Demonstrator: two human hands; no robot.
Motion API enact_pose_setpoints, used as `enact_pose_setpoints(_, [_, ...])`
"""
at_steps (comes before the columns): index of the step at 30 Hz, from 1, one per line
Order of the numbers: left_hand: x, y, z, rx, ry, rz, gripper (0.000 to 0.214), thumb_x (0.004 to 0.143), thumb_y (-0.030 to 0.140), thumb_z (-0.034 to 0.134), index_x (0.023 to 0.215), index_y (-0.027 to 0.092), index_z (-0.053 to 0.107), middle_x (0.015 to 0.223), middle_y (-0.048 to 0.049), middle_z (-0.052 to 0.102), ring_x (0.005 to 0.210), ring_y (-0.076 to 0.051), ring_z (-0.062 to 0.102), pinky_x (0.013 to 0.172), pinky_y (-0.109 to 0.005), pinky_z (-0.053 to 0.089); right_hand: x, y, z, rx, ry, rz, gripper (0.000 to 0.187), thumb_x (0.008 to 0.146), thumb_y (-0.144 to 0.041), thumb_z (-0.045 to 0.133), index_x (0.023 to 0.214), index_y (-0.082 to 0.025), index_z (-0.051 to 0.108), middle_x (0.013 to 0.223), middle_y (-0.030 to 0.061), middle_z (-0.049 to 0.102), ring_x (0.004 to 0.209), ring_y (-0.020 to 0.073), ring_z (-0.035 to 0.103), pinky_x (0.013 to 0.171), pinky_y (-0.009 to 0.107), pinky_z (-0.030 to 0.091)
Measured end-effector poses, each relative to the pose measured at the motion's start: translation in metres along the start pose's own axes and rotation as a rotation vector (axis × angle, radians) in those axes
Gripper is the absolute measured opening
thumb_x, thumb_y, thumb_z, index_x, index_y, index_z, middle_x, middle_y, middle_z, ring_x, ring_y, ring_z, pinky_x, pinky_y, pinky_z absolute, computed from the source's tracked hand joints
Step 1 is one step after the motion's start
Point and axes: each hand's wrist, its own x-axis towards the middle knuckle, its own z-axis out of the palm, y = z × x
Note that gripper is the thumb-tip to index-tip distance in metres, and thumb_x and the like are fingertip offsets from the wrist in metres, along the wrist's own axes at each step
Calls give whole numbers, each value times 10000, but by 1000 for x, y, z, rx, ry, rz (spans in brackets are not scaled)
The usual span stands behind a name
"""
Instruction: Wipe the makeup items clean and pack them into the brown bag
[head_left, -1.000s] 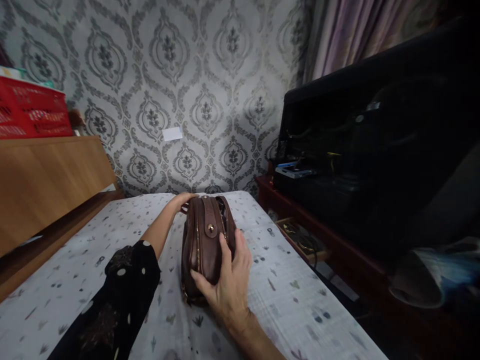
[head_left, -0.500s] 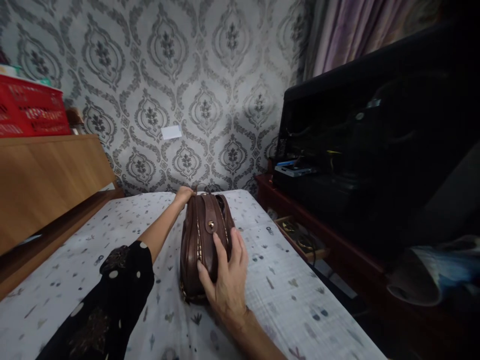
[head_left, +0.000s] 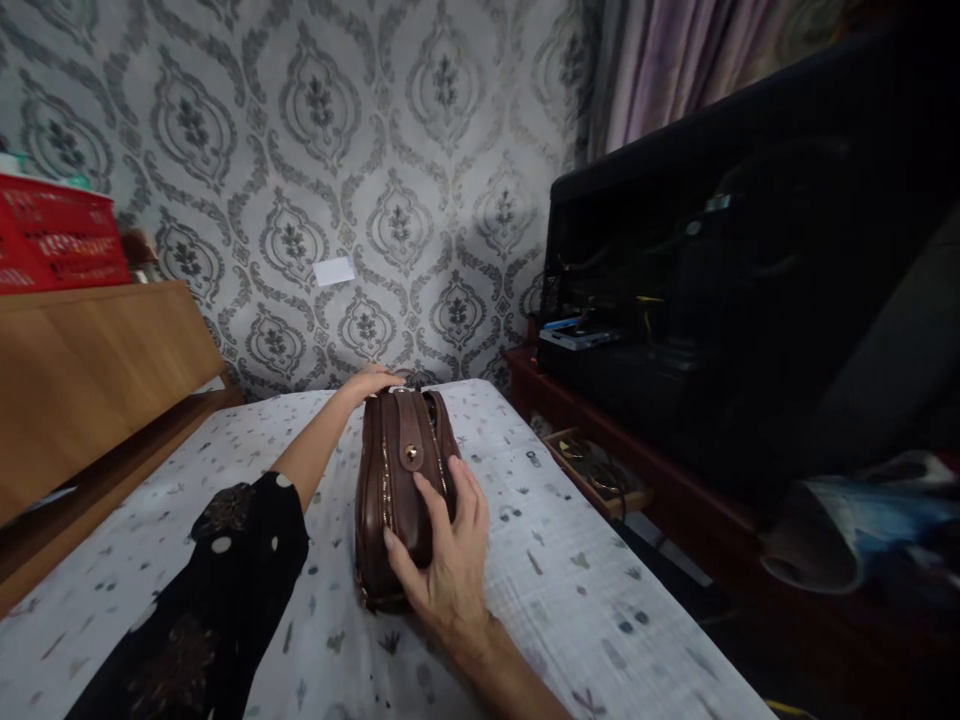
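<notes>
A dark brown leather handbag (head_left: 411, 545) stands on the patterned cloth, its two gold zippers and a strap with a gold clasp facing up. The zipper on the right is partly open near the far end. My left hand (head_left: 369, 382) reaches to the far end of the bag, fingers stretched over its top edge by the handle; the fingertips are partly hidden. Over the near half lies my right hand (head_left: 450, 560), fingers spread. Its thumb touches the left zipper, the index finger is just below the clasp, and the other fingers rest along the right side.
A white printed cloth (head_left: 570, 610) covers the bed-like surface. On the left, a red basket (head_left: 64, 235) sits on a wooden headboard or cabinet (head_left: 97, 365). To the right are a large black television-like panel (head_left: 712, 270), an open drawer (head_left: 600, 475) with small items and a crumpled blue-and-white thing (head_left: 862, 530).
My left hand's fingers have stretched out over the bag's far end from a more closed grip. The right hand stays on the near half. The whole view has shifted slightly.
</notes>
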Motion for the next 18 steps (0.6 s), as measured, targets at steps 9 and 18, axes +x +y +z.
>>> enact_pose_setpoints(9, [16, 27, 27, 128, -180, 37, 229, 828, 338, 716, 942, 141, 693, 850, -19, 690, 774, -173, 650, 689, -292, 532, 108, 77, 27, 516, -307, 540, 512, 875, -494, 568, 1309, -224, 592, 1363, 94, 597, 1302, 282, 510, 1104, 475, 399])
enact_pose_setpoints(18, [31, 10, 31, 46, -10, 33, 372, 933, 363, 597, 1242, 159, 571, 1243, -97, 599, 1063, -231, 620, 889, -440, 548, 130, 85, 44, 282, -631, 378, 563, 891, -420, 557, 1368, -121, 570, 1544, 155, 396, 1454, 282, 332, 1210, 432, 224])
